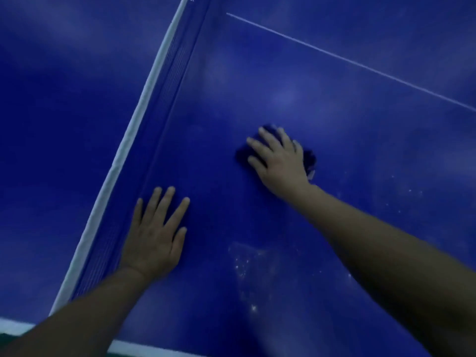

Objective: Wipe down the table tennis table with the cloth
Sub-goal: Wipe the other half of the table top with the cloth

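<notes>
Right hand [279,161] presses splayed fingers onto the bunched dark cloth [310,157]; left hand [154,235] lies flat on the table tennis table [334,112], near the net [159,104].

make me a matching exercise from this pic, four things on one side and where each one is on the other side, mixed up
Things
1. left hand
2. right hand
3. crumpled dark blue cloth
4. patch of white specks

Places
A. between the two forearms, on the nearer part of the surface
B. flat on the blue table tennis table, right beside the white-topped net
C. under a palm, with its edges showing round it
D. pressing down on the cloth, farther from the net

Pairs: 1-B, 2-D, 3-C, 4-A
</notes>
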Tool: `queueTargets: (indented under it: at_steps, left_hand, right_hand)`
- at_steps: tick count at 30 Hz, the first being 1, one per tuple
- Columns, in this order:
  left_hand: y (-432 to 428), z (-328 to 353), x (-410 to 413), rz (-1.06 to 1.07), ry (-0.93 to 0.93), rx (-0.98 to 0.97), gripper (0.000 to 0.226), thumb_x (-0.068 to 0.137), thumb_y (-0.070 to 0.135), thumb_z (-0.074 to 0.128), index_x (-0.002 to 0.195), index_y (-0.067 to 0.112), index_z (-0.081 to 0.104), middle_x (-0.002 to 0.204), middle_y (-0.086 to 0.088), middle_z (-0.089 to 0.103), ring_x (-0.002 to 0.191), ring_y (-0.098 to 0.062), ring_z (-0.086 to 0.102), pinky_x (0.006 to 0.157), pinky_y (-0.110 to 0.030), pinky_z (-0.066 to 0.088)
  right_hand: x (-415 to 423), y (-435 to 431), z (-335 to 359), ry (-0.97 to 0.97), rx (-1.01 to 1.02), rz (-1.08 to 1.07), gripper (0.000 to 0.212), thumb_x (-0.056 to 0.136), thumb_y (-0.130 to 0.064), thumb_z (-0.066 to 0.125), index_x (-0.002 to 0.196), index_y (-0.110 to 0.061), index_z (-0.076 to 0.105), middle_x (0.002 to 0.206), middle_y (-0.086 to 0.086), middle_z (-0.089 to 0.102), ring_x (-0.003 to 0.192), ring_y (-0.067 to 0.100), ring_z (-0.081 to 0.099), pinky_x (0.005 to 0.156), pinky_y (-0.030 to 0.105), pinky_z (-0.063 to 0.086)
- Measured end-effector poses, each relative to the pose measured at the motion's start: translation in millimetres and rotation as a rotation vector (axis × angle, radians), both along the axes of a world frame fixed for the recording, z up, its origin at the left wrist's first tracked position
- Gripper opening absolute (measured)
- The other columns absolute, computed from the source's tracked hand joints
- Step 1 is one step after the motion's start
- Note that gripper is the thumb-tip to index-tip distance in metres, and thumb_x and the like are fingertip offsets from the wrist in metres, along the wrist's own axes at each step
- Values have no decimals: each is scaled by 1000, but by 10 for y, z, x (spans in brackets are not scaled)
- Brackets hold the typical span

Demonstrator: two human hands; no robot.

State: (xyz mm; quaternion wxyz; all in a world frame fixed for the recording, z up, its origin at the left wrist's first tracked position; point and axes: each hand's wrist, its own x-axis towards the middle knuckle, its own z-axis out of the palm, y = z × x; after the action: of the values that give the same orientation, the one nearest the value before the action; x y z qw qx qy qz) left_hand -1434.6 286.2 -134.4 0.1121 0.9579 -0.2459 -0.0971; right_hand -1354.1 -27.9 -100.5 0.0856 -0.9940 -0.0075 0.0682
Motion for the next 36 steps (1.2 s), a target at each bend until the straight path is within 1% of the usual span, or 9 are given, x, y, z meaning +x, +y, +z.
queueTargets:
  at_steps: [3,7,10,13,17,22,27,33,36]
  left_hand:
    - [43,-31,-101,5,-4,35,61,100,43,30,155,18,35,164,-13,23,154,-31,10,122,-57,9]
    - [39,-42,-115,-4,-31,-15,58,100,38,33,152,15,42,162,-16,27,153,-35,15,122,-57,12]
    - [45,-57,-123,0,-43,-40,56,101,38,34,152,16,42,163,-14,27,153,-34,14,123,-56,10]
    - [50,-51,-132,7,-45,-40,56,101,38,34,152,18,40,164,-13,25,154,-32,12,123,-55,11]
    - [59,-56,-142,8,-50,-56,55,102,38,35,153,18,40,164,-13,24,154,-32,12,123,-55,11]
    - [48,-51,-156,60,-59,-89,57,100,35,37,151,9,41,162,-18,25,153,-33,18,124,-53,11]
    - [59,-14,-139,89,-27,-125,55,98,33,38,145,5,46,159,-18,32,151,-32,21,123,-52,14]
    - [60,-9,-148,87,-30,-108,54,99,32,37,143,4,49,159,-15,34,152,-30,20,123,-52,14]
    - [65,-24,-142,102,-25,-133,54,99,32,38,143,3,48,158,-16,34,151,-30,21,123,-52,15]
  right_hand:
    - [-150,499,-140,-46,14,-40,47,101,-54,39,145,-40,47,161,-6,34,150,31,23,110,57,28]
    - [-1479,799,-117,9,94,640,40,103,-50,41,140,-38,53,157,-6,41,149,32,30,107,55,35]
    - [-1384,286,-89,34,46,900,42,103,-53,40,140,-39,56,157,-6,43,149,30,33,107,53,38]
    - [-447,45,-111,-53,-28,544,43,98,-49,52,138,-34,59,156,-2,45,146,33,36,101,56,41]
    - [765,446,-119,-48,36,94,49,105,-54,34,150,-38,41,164,-6,28,152,29,19,113,56,24]
    - [387,1145,-194,-122,46,357,45,101,-49,43,142,-34,54,155,-5,44,147,28,31,105,52,33]
    - [-205,525,-113,-60,84,776,44,100,-50,47,137,-31,62,150,-4,52,142,30,43,99,49,39]
    - [1237,725,-117,-54,16,121,49,105,-51,35,150,-35,41,163,-3,31,151,29,21,114,56,24]
    - [814,937,-171,-100,2,209,48,103,-48,39,149,-35,44,160,-3,36,150,30,24,111,54,28]
